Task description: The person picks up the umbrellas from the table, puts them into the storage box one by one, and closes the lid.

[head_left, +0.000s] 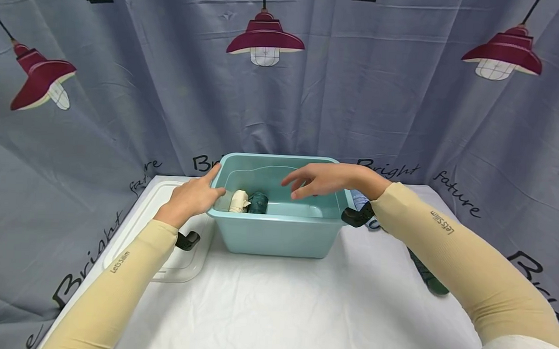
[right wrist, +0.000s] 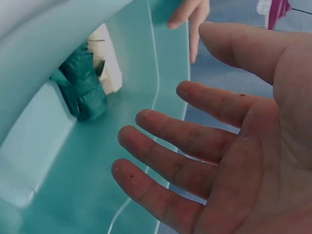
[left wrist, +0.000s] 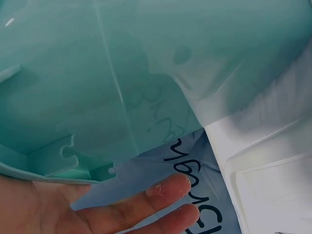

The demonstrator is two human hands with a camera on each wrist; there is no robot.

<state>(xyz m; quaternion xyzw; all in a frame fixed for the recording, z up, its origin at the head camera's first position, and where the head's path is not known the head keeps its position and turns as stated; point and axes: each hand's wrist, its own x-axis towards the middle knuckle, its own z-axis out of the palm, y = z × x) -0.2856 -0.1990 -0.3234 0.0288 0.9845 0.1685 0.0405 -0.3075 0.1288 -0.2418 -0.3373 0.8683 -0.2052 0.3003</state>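
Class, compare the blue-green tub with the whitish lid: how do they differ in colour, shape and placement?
Colour: the tub is blue-green, while the lid is whitish.
Shape: the tub is deep with an open top, whereas the lid is shallow.
Placement: the tub stands upright with the left hand at its rim; the lid lies flat to its left, partly hidden by the left arm.
Shared: both rest on the white table and have rounded corners.

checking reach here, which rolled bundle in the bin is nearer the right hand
The dark green bundle in the bin: it lies toward the right hand, while the cream bundle beside it sits nearer the left hand.
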